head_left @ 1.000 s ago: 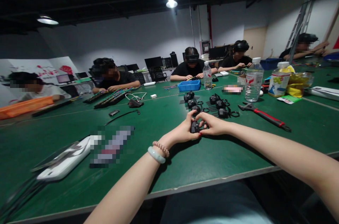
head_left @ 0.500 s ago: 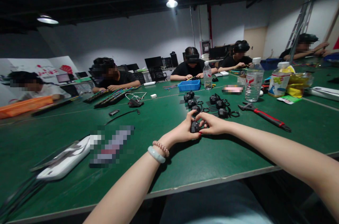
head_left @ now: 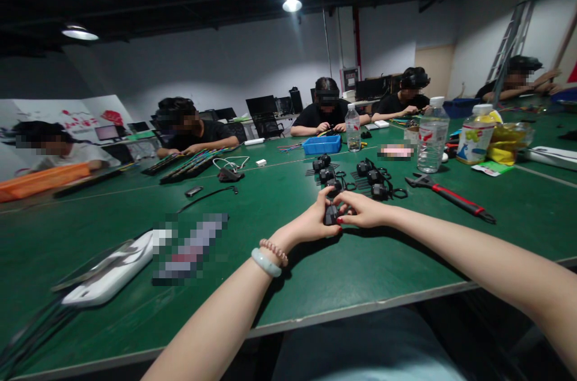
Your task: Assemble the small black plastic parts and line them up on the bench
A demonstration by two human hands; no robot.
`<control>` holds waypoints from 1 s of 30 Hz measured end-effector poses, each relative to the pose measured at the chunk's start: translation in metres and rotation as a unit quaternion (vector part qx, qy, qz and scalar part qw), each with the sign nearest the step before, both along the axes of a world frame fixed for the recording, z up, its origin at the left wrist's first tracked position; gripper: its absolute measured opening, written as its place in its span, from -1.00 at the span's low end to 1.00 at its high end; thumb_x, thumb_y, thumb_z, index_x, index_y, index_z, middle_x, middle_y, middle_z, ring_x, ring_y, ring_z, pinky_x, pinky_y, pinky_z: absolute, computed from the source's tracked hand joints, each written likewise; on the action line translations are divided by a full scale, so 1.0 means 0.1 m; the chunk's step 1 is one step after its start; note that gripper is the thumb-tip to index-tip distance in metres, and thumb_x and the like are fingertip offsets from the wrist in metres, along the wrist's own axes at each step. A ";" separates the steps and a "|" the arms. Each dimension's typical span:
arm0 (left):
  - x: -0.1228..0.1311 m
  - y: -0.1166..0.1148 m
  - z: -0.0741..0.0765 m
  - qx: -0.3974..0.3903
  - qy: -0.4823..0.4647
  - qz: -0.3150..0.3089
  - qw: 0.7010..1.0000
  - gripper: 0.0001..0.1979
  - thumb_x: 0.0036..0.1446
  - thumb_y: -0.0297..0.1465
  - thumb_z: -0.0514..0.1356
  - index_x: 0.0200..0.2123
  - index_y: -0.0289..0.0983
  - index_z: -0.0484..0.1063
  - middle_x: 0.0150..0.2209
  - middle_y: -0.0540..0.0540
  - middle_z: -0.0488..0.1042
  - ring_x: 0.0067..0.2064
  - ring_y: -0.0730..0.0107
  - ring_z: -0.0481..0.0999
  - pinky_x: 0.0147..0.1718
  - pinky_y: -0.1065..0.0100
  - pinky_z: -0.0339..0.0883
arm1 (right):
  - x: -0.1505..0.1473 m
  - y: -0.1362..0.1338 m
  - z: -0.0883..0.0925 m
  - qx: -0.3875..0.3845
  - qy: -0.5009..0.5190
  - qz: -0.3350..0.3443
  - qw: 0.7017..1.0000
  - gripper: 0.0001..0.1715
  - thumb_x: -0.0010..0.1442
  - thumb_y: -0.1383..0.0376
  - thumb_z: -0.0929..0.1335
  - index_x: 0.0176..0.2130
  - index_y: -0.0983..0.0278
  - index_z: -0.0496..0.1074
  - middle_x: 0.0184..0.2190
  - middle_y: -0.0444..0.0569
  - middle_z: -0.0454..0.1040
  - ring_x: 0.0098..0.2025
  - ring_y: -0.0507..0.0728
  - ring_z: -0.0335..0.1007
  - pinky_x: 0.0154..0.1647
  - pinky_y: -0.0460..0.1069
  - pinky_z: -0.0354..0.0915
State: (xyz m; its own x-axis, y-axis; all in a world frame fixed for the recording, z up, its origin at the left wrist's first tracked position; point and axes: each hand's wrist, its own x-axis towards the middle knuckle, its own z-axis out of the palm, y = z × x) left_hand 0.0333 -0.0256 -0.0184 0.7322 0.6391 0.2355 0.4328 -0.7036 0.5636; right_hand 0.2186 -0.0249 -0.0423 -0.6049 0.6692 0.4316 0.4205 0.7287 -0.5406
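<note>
Near the front of the green table (head_left: 297,291), both hands are around a small black blocky part (head_left: 332,214). My left hand (head_left: 314,220) grips it from the left, thumb below and index finger reaching over the top. From the right, my right hand (head_left: 363,211) has its fingers closed against the same part, with a red-nailed thumb at its lower edge. Much of the part is hidden by fingers. Just beyond lie similar black parts in two groups, a left group (head_left: 325,175) and a right group (head_left: 374,176), some with rings and thin prongs.
An adjustable wrench (head_left: 455,198) lies to the right, below a clear bottle (head_left: 431,140) and a labelled bottle (head_left: 475,136). A blue bin (head_left: 321,145) stands farther back. A white device (head_left: 112,270) with cables lies left. Several co-workers sit around the table.
My right thumb has shifted slightly up and left along the black part. Otherwise my hands stay in place. A co-worker at the back right has raised their head a little.
</note>
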 end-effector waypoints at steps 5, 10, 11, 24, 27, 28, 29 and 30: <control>0.01 -0.02 0.02 -0.005 0.004 -0.001 1.000 -0.15 -0.17 -0.43 0.16 0.10 -0.20 -0.35 -0.23 -0.06 0.20 -0.32 0.47 0.31 -0.31 0.34 0.25 | 0.00 0.02 -0.01 0.016 -0.022 -0.013 1.000 -0.64 0.02 0.21 0.27 -0.16 0.29 0.23 -0.27 -0.01 0.24 -0.32 0.02 0.25 -0.33 -0.05 0.25; 0.01 -0.02 0.02 -0.007 0.004 -0.001 1.000 -0.15 -0.17 -0.43 0.16 0.10 -0.20 -0.35 -0.23 -0.06 0.20 -0.33 0.47 0.30 -0.31 0.35 0.25 | 0.01 0.04 -0.01 0.025 -0.030 -0.010 0.999 -0.69 0.04 0.23 0.25 -0.18 0.29 0.26 -0.27 -0.01 0.23 -0.30 0.03 0.23 -0.28 -0.04 0.23; 0.00 -0.02 0.02 -0.006 0.004 -0.001 1.000 -0.15 -0.17 -0.43 0.16 0.10 -0.20 -0.35 -0.23 -0.06 0.20 -0.33 0.48 0.30 -0.32 0.35 0.25 | 0.01 0.04 -0.01 0.026 -0.032 -0.011 0.999 -0.69 0.04 0.24 0.25 -0.18 0.30 0.26 -0.27 -0.01 0.23 -0.29 0.03 0.23 -0.28 -0.04 0.23; 0.00 -0.03 0.03 -0.003 0.002 0.005 1.000 -0.15 -0.18 -0.42 0.16 0.10 -0.19 -0.34 -0.23 -0.06 0.20 -0.32 0.46 0.30 -0.30 0.33 0.24 | 0.01 0.04 -0.01 0.013 -0.022 -0.008 1.000 -0.71 0.06 0.23 0.24 -0.19 0.29 0.28 -0.26 -0.01 0.23 -0.29 0.03 0.22 -0.25 -0.02 0.22; 0.00 -0.03 0.02 -0.007 0.004 0.007 1.000 -0.14 -0.18 -0.42 0.16 0.10 -0.19 -0.34 -0.22 -0.06 0.20 -0.33 0.46 0.31 -0.31 0.34 0.24 | 0.01 0.04 -0.01 0.010 -0.020 -0.008 1.000 -0.72 0.06 0.23 0.24 -0.20 0.29 0.29 -0.26 -0.01 0.23 -0.28 0.04 0.22 -0.25 -0.02 0.22; 0.00 -0.03 0.02 -0.008 0.006 0.008 1.000 -0.14 -0.18 -0.42 0.16 0.10 -0.19 -0.35 -0.22 -0.07 0.20 -0.33 0.46 0.31 -0.32 0.34 0.25 | 0.01 0.04 -0.01 0.010 -0.020 -0.009 1.000 -0.72 0.06 0.23 0.24 -0.20 0.29 0.29 -0.26 -0.01 0.23 -0.28 0.04 0.22 -0.25 -0.02 0.22; 0.00 -0.03 0.02 -0.007 0.007 0.008 1.000 -0.14 -0.18 -0.42 0.16 0.10 -0.19 -0.35 -0.22 -0.07 0.20 -0.33 0.46 0.31 -0.32 0.34 0.25 | 0.01 0.04 -0.01 0.011 -0.021 -0.009 1.000 -0.72 0.06 0.23 0.24 -0.20 0.29 0.29 -0.26 -0.01 0.23 -0.28 0.04 0.22 -0.24 -0.02 0.22; 0.00 -0.02 0.02 -0.006 0.008 0.008 1.000 -0.14 -0.18 -0.42 0.17 0.10 -0.20 -0.35 -0.22 -0.07 0.20 -0.33 0.45 0.31 -0.31 0.34 0.24 | 0.01 0.05 -0.01 0.012 -0.023 -0.010 1.000 -0.72 0.06 0.23 0.24 -0.20 0.29 0.29 -0.27 -0.01 0.24 -0.28 0.04 0.22 -0.24 -0.02 0.21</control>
